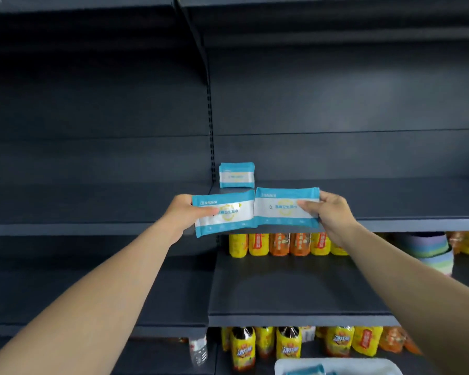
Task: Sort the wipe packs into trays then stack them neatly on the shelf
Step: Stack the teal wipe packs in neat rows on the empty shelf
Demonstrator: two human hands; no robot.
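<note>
Your left hand grasps one wipe pack and your right hand grasps another, side by side at frame centre, faces forward to line up on the shelf before the standing pack.

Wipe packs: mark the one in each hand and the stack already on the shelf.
left-hand wipe pack (229, 215), head view, middle of its printed front.
right-hand wipe pack (283, 207), head view, middle of its white label band.
shelved stack of packs (236, 175), head view, front face of the stack.
</note>
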